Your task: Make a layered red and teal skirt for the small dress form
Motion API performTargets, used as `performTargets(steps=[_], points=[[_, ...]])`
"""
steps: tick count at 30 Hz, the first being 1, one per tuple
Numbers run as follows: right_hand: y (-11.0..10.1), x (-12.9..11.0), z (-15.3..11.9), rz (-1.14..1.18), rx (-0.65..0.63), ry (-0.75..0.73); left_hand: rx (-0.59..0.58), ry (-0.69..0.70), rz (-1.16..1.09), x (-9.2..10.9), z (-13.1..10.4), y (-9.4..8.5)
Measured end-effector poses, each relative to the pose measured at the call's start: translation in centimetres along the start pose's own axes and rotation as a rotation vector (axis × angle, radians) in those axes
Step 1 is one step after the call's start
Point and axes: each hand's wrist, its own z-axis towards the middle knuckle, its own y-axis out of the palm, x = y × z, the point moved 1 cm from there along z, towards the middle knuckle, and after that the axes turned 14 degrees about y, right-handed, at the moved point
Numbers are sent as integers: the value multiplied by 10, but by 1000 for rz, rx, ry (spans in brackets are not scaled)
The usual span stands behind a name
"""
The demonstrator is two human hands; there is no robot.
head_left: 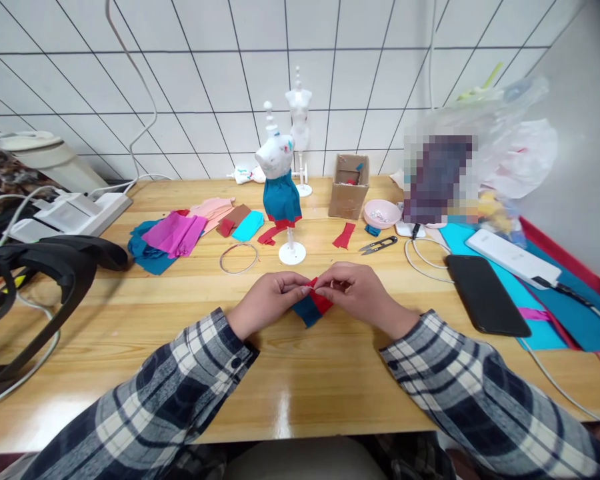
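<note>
Both hands pinch a small piece of red and teal fabric (307, 311) just above the table's middle. My left hand (274, 299) grips its upper left edge between thumb and forefinger. My right hand (359, 295) holds the red part from the other side, its fingertips close to the left thumb. Whether a needle or pin sits between the fingers is too small to tell. Behind the hands stands a miniature white dress form (276, 152) wearing a teal skirt (281, 198) with a red hem. A second bare dress form (299, 110) stands farther back.
Fabric scraps (177, 233) lie at the left, near a wire ring (239, 258). Thread snips (379, 246), a pink bowl (383, 213) and a cardboard box (349, 187) are behind my right hand. A phone (487, 295) and power bank (513, 256) rest at right; a black headset (55, 280) at left.
</note>
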Motion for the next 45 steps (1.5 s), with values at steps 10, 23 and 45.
performTargets(steps=[10, 23, 45], points=[[-9, 8, 2, -145, -51, -108, 3, -54, -51, 0, -1, 0], [-7, 1, -1, -251, 34, -67, 45, -31, -35, 3, -1, 3], [-10, 11, 6, -52, 13, 235, 84, 75, 241, 0, -1, 0]])
